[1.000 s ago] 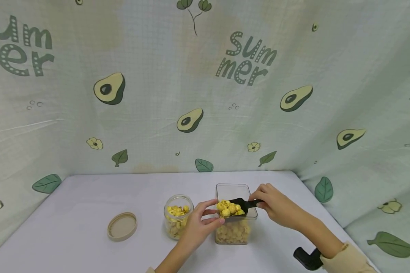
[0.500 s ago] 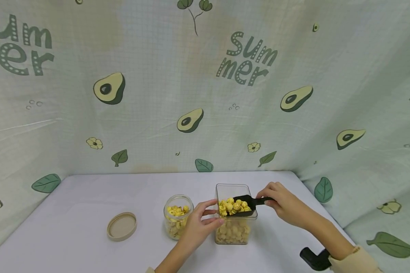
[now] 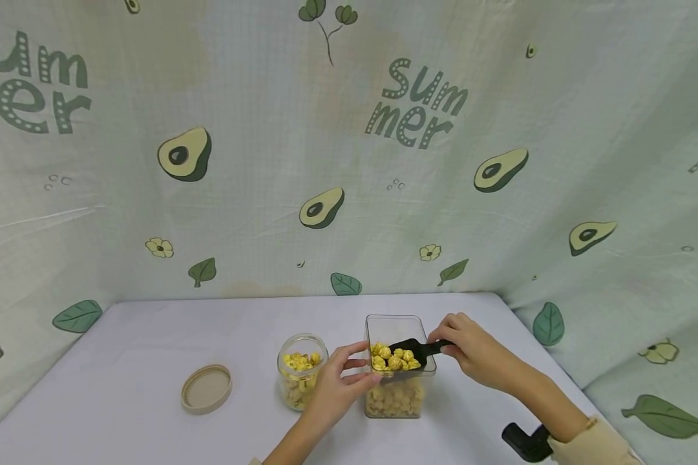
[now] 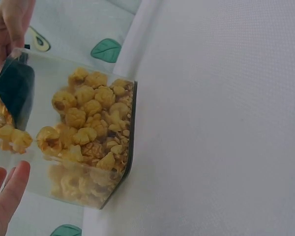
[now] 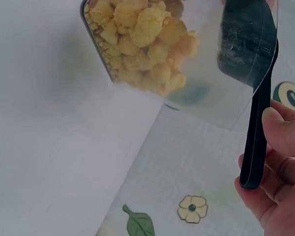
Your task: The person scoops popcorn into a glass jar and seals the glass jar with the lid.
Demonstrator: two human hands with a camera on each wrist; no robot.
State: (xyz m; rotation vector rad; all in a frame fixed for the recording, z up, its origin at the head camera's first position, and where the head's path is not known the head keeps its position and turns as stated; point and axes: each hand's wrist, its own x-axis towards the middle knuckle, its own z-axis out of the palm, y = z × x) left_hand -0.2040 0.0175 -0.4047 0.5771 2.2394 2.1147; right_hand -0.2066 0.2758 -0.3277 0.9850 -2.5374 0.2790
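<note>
My right hand (image 3: pixel 471 349) grips the handle of a black scoop (image 5: pixel 253 44), thumb on one side and fingers on the other. The scoop's bowl is inside the upper part of a clear, square-mouthed container (image 3: pixel 395 318), with yellow popcorn (image 3: pixel 392 358) on it. More popcorn (image 4: pixel 91 115) fills the container's lower part. With its fingers spread, my left hand (image 3: pixel 337 387) rests at the container's left side, fingertips at the wall near the rim. In the left wrist view, the left fingertips (image 4: pixel 20 172) show beside the clear wall, below the scoop.
Left of the container stands a round clear jar (image 3: pixel 302 378) of popcorn, partly behind my left hand. Farther left, a beige round lid (image 3: pixel 206 389) lies on the white table (image 3: pixel 151 349). A black curved object (image 3: pixel 523 442) shows by my right sleeve. A printed cloth (image 3: pixel 238 161) hangs behind.
My right hand drew the scoop to the right, then brought it back left, its bowl now tipped lower toward the left. The left hand, jar and lid stay in place.
</note>
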